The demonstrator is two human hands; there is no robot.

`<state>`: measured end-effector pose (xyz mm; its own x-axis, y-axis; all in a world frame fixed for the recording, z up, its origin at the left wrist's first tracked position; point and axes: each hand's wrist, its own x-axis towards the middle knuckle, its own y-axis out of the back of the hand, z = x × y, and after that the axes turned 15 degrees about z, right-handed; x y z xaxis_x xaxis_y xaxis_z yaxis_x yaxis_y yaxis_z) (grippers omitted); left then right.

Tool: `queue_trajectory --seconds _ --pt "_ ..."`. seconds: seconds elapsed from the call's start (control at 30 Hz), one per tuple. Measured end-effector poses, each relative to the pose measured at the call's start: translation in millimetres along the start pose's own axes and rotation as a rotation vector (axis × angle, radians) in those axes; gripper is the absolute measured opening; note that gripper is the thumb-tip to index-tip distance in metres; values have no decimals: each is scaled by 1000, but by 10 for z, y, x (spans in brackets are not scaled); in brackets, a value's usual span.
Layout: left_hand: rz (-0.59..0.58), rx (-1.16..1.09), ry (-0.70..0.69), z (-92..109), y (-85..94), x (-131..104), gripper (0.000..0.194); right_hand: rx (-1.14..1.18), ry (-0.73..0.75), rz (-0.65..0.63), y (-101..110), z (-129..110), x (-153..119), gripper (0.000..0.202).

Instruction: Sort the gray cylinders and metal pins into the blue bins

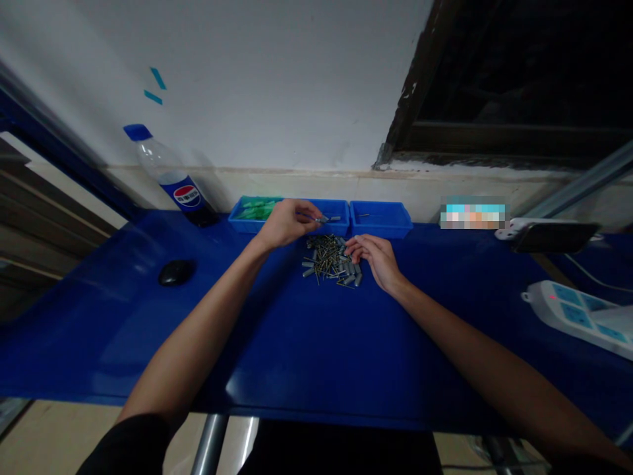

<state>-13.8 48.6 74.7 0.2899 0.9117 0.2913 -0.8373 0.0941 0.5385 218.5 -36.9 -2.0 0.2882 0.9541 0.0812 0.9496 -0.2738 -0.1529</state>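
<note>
Blue-capped Pepsi bottle (171, 177) beyond left hand (285, 222), screws (330, 259).

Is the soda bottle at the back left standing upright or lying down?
Upright, though it appears tilted in the wide-angle view. The soda bottle stands on its base on the blue table, blue cap on top, near the wall.

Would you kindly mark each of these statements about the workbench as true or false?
1. The left hand pinches a small grey piece above the blue trays. True.
2. The right hand holds the bottle. False: it rests at the pile of screws and anchors; the bottle stands far left by the wall.
3. The left tray holds green parts. True.
4. The black mouse lies inside a tray. False: it lies on the blue table, left of the left arm.
5. A power strip lies at the right. True.
</note>
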Motion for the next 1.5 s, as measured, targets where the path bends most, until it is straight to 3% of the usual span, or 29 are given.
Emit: queue_trajectory --seconds 0.1,0.2,0.37,0.43,0.8,1.23,1.37,1.5 --pt "55 -74 39 -21 -4 13 47 -9 -4 -2 1 4 6 29" --pt "15 5 -22 -2 45 15 43 3 -10 -8 3 7 10 30" --pt "-296 433 -210 -16 88 -1 32 10 1 -7 5 6 5 29" --pt "-360 563 -270 -40 57 -17 34 12 0 -10 7 12 6 29" --pt "-230 826 -263 44 -85 -131 29 14 6 -14 15 19 15 29" --pt "-209 658 -313 -28 43 -16 21 25 3 -10 13 17 12 29" --pt "-243 364 -303 4 42 -23 17 31 18 3 18 28 16 27" --pt "-269 88 -250 18 -85 -62 25 -3 78 -27 13 39 2 30"
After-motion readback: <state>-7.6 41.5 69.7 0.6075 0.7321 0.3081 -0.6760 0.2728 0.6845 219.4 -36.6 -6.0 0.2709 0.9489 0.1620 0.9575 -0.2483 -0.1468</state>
